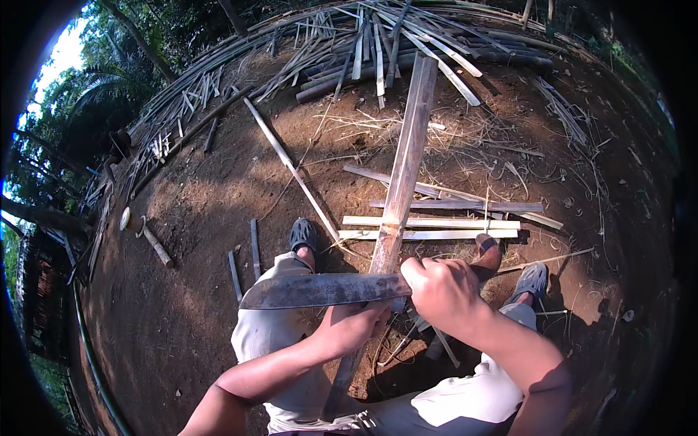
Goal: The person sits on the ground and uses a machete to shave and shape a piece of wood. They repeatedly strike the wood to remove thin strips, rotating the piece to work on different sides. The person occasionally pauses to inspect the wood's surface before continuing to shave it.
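Note:
My right hand is closed round the handle of a machete. Its broad, dark, worn blade points left and lies across a long split bamboo piece. From between my legs the bamboo runs forward, with a joint showing just ahead of the blade. My left hand grips the bamboo from below, close under the blade; some of its fingers are hidden. Whether the edge has bitten into the bamboo I cannot tell.
Several split bamboo strips lie on the bare soil ahead. A large heap of bamboo poles and strips spreads at the back. At left lie a short stick and a round, pale yellow object. My clog-shod feet stand apart.

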The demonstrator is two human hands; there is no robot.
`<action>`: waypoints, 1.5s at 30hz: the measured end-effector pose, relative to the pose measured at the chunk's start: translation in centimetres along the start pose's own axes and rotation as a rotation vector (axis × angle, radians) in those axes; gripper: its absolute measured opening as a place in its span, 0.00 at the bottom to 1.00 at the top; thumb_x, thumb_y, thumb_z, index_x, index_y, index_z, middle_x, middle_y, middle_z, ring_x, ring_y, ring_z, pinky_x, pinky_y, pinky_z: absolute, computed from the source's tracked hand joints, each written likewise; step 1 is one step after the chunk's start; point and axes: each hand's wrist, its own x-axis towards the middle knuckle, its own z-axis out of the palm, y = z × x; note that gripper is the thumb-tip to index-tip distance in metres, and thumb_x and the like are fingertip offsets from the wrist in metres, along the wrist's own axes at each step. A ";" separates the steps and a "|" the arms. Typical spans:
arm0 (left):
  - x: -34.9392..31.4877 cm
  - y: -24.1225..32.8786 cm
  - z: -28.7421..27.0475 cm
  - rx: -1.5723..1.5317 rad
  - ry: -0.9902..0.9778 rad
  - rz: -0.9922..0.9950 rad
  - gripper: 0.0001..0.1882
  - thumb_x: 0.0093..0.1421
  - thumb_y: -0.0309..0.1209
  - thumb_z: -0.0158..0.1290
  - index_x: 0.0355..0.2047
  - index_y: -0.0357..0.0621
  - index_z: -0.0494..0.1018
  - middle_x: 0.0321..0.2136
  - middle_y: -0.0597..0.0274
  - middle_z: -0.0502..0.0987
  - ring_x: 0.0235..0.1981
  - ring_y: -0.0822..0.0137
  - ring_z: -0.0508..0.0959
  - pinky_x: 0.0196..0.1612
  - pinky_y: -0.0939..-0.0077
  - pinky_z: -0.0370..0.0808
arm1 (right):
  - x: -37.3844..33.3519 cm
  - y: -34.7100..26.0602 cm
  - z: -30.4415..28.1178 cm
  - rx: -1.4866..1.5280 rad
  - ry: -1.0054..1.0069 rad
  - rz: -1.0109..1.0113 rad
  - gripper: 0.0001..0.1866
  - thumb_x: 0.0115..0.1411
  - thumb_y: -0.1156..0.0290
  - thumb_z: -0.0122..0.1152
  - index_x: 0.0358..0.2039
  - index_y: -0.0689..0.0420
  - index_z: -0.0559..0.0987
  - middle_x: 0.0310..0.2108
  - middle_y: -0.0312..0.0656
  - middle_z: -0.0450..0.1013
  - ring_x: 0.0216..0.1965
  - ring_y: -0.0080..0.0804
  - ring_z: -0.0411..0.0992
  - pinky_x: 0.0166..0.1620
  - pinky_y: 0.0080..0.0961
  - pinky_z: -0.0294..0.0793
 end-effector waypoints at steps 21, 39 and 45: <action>0.2 -3.6 1.5 -0.135 0.076 -0.070 0.15 0.69 0.41 0.48 0.33 0.43 0.62 0.15 0.72 0.65 0.13 0.81 0.63 0.16 0.82 0.62 | 2.7 5.0 2.0 0.003 -0.067 0.371 0.03 0.49 0.76 0.56 0.20 0.58 0.74 0.19 0.49 0.74 0.21 0.46 0.77 0.25 0.41 0.77; 0.4 -5.0 1.7 -0.129 0.127 -0.012 0.12 0.70 0.39 0.47 0.35 0.43 0.63 0.16 0.74 0.63 0.14 0.82 0.61 0.16 0.84 0.60 | 2.6 5.6 2.9 -0.160 -0.069 0.205 0.05 0.51 0.78 0.53 0.20 0.60 0.75 0.18 0.51 0.74 0.21 0.48 0.77 0.25 0.41 0.76; 0.1 -4.5 2.1 -0.284 -0.005 -0.078 0.12 0.71 0.39 0.45 0.40 0.42 0.65 0.19 0.72 0.65 0.15 0.82 0.63 0.18 0.84 0.62 | 0.9 5.9 0.4 -0.126 -0.092 0.298 0.02 0.49 0.81 0.54 0.21 0.62 0.73 0.18 0.52 0.73 0.21 0.51 0.76 0.25 0.42 0.74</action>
